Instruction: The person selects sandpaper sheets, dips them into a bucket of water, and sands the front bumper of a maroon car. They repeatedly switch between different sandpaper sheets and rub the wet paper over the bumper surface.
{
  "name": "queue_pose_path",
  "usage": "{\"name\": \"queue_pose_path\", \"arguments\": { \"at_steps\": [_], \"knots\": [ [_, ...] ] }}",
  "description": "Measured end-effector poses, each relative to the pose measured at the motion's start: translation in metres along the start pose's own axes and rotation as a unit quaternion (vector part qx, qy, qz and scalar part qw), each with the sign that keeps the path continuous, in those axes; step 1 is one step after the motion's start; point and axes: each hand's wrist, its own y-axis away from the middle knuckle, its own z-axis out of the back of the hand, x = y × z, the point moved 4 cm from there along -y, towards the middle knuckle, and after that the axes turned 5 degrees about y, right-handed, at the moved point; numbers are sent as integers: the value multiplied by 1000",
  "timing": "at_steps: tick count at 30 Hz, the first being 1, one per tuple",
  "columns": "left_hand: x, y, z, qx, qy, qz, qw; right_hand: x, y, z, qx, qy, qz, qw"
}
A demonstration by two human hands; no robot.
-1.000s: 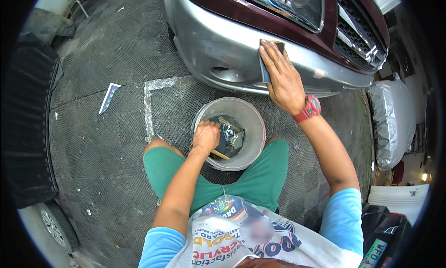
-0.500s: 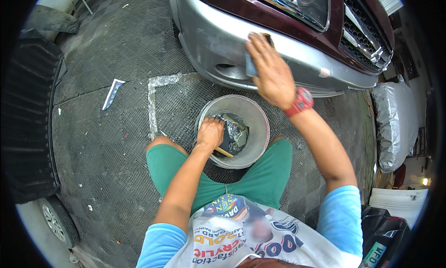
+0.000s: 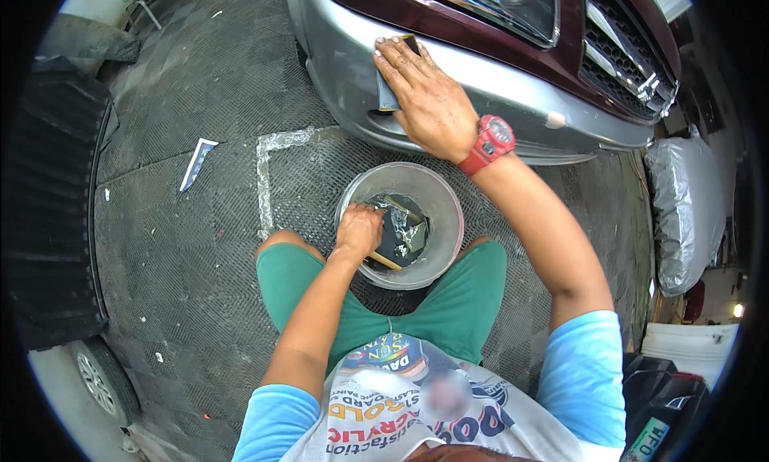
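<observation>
My right hand point(image 3: 428, 102) lies over a dark piece of sandpaper point(image 3: 388, 94) with a yellowish edge, pressing it to the silver bumper point(image 3: 513, 94) of a maroon car. Its fingers point up and left, and the palm hides most of the sandpaper. Between my knees stands a grey plastic bucket point(image 3: 442, 242). It holds water, dark sheets point(image 3: 392, 242) and a yellowish strip point(image 3: 384, 260). My left hand point(image 3: 360, 228) reaches over the bucket's left rim with curled fingers, close beside a dark sheet; whatever they grip is hidden.
The headlight point(image 3: 501, 6) and grille point(image 3: 621, 50) sit above the bumper. A paper scrap point(image 3: 197, 164) lies on the dark patterned floor point(image 3: 184, 246). Along the left edge is a black ribbed panel point(image 3: 56, 206); a silver-covered bundle point(image 3: 685, 214) stands at the right.
My right hand has slid left and slightly up along the bumper with the sandpaper. My left hand stays at the bucket's left rim, nearly unmoved.
</observation>
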Motion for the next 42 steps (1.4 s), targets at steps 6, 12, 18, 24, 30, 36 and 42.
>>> {"name": "queue_pose_path", "arguments": {
  "at_steps": [6, 12, 18, 24, 30, 36, 42],
  "knots": [
    [2, -8, 6, -9, -7, 11, 1000, -34, 75, 28, 62, 53, -39, 996],
    [-5, -3, 4, 15, -6, -2, 1000, 6, -4, -9, -24, -14, 1, 1000],
    [3, -7, 4, -11, 4, 20, 1000, -25, 76, 18, 34, 46, -52, 997],
    [-3, 0, -2, 21, -6, -9, 1000, 8, 1, -12, -32, 17, -21, 999],
    [-1, 0, 10, -31, 37, -7, 999, -46, 99, 38, 29, 39, -131, 990],
    [5, -8, 3, -61, 76, 7, 995, 41, 196, -72, 58, -150, -293, 942],
    [6, -10, 21, -60, 106, 38, 992, 85, 269, -336, 122, -559, -772, 276]
  ]
}}
